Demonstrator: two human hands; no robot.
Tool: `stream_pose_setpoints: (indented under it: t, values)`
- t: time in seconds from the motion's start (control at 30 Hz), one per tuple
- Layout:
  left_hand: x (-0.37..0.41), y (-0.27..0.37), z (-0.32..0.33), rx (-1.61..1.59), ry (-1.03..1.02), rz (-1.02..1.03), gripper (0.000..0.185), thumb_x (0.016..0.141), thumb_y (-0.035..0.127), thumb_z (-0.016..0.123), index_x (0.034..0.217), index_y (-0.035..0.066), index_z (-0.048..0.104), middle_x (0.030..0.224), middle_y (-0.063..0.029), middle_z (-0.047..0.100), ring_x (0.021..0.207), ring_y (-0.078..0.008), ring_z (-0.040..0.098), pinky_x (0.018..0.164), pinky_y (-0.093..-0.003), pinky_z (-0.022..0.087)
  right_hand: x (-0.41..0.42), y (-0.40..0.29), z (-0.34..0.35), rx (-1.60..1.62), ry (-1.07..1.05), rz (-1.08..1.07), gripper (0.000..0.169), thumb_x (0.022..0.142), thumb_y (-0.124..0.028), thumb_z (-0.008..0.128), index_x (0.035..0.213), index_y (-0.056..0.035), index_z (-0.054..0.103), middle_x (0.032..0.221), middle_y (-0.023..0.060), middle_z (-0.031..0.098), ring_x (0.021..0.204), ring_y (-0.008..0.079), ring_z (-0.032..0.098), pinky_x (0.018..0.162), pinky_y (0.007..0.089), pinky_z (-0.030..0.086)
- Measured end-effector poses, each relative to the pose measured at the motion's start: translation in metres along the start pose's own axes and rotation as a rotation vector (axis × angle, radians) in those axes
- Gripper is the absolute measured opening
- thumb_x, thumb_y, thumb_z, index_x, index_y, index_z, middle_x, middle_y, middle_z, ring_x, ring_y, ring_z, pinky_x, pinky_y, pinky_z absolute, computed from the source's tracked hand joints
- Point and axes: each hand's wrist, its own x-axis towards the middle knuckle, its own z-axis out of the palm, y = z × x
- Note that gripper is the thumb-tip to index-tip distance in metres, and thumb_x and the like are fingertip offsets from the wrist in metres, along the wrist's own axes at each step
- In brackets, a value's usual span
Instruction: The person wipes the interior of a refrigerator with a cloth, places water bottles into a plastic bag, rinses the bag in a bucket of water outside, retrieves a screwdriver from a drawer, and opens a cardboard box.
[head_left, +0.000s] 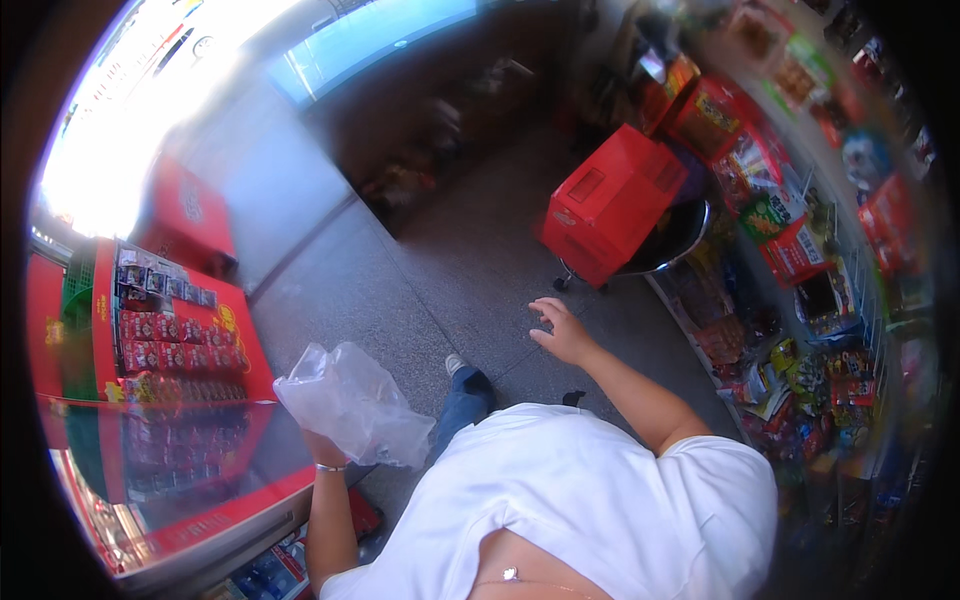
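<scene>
A translucent plastic bag (349, 401) hangs about my left hand (322, 448), which holds it and is mostly hidden behind the film. Something small and pale shows at the bag's lower edge, too blurred to name. My right hand (564, 332) is held out over the grey floor, fingers apart and nothing in it. Beyond that hand a red cardboard box (611, 199) rests tilted on a black swivel chair (679, 236) with a chrome rim.
To my left stands a red display counter (255, 352) with rows of small packets (180, 330). Shelves of bagged snacks (806, 390) line the right side. A dark-fronted counter (427, 112) lies ahead. Grey floor tiles (360, 285) run toward the bright doorway, near another red box (191, 210).
</scene>
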Motion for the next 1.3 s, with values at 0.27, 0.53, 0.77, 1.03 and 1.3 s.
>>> stream_pose_setpoints:
  t: [0.27, 0.53, 0.77, 1.03, 1.3]
  values:
    - [-0.036, -0.007, -0.064, 1.842, 0.138, 0.551, 0.046, 0.086, 0.037, 0.045, 0.122, 0.008, 0.046, 0.12, -0.0083, 0.052, 0.112, -0.0273, 0.047, 0.098, -0.0416, 0.029, 0.168, -0.027, 0.072, -0.178, -0.29, -0.029, 0.042, 0.075, -0.015, 0.062, 0.114, -0.0046, 0.052, 0.114, 0.0122, 0.049, 0.084, 0.0229, 0.058, 0.077, 0.0321, 0.048]
    - [0.054, 0.034, -0.118, 1.726, 0.791, 0.354, 0.047, 0.079, 0.029, 0.06, 0.115, 0.001, 0.048, 0.114, -0.0151, 0.053, 0.103, -0.031, 0.052, 0.086, -0.0407, 0.042, 0.338, -0.124, 0.167, -0.232, -0.475, -0.329, 0.04, 0.075, -0.013, 0.063, 0.113, -0.003, 0.053, 0.111, 0.0128, 0.049, 0.083, 0.0212, 0.057, 0.076, 0.0309, 0.047]
    - [0.259, 0.081, -0.156, 0.913, 0.925, 0.426, 0.049, 0.081, 0.025, 0.06, 0.119, 0.0, 0.042, 0.114, -0.0143, 0.052, 0.102, -0.0263, 0.053, 0.086, -0.0376, 0.043, 0.468, -0.244, 0.197, -0.076, -0.616, -0.552, 0.056, 0.077, -0.025, 0.067, 0.125, -0.0079, 0.044, 0.13, 0.0136, 0.038, 0.114, 0.0279, 0.043, 0.093, 0.0368, 0.04]
    - [0.555, 0.19, -0.177, 0.423, 0.763, 0.427, 0.048, 0.082, 0.024, 0.059, 0.12, 0.0, 0.042, 0.115, -0.0142, 0.052, 0.103, -0.0249, 0.052, 0.088, -0.0369, 0.042, 0.706, -0.394, 0.263, 0.752, -0.828, -0.075, 0.083, 0.08, -0.043, 0.061, 0.14, -0.0101, 0.014, 0.143, 0.0144, 0.018, 0.13, 0.0317, 0.024, 0.101, 0.0446, 0.032]
    - [0.719, 0.244, -0.261, 0.225, 0.825, 0.295, 0.046, 0.083, 0.023, 0.058, 0.12, 0.001, 0.042, 0.116, -0.0141, 0.051, 0.104, -0.0235, 0.051, 0.089, -0.0362, 0.041, 0.883, -0.554, 0.382, 1.085, -1.372, -0.356, 0.102, 0.067, -0.048, 0.072, 0.138, -0.0088, 0.01, 0.133, 0.0123, 0.031, 0.123, 0.0238, 0.033, 0.1, 0.0392, 0.033]
